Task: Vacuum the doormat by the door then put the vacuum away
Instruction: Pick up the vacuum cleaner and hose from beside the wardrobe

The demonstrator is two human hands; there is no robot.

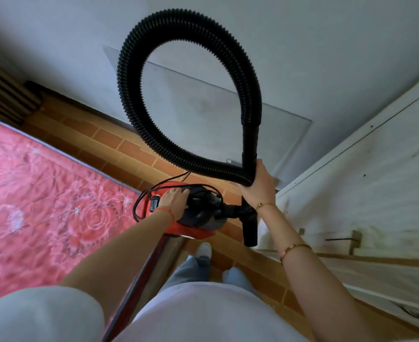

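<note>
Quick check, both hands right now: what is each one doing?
Left hand: holds the red vacuum by the top of its body, fingers curled over it.
Right hand: grips the black hose where its loop crosses.

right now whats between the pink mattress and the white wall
In the head view, a strip of brick-patterned floor, with the red vacuum over its near end.
</note>
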